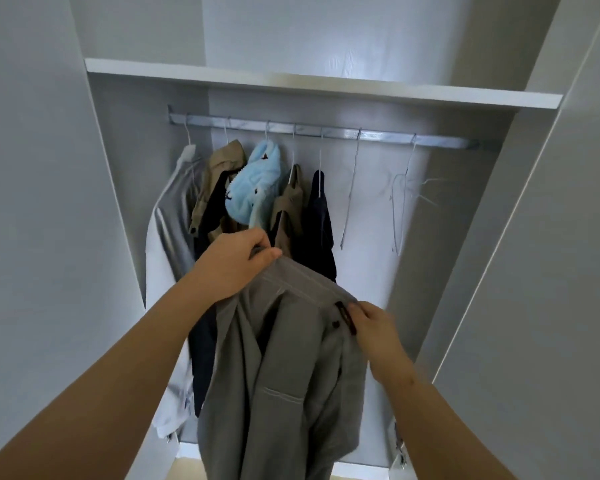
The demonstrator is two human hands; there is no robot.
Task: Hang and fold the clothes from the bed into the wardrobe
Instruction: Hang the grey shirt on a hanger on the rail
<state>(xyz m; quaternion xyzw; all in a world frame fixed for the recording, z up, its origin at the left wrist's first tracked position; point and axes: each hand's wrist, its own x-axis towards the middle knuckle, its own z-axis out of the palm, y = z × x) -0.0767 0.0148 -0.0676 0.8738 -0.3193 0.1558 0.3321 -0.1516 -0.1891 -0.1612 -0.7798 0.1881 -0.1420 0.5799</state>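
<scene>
The grey garment [284, 375] runs off the bottom edge, so its lower end is unseen. The fingers of the left hand [234, 265] are hidden behind its top fold. The bare hangers [400, 199] at the right are blurred, and their number is unclear.

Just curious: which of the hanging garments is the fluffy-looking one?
The light blue garment, third from the left on the rail, between the tan jacket and the olive one. The others look smooth, in grey, brown or navy.
</scene>
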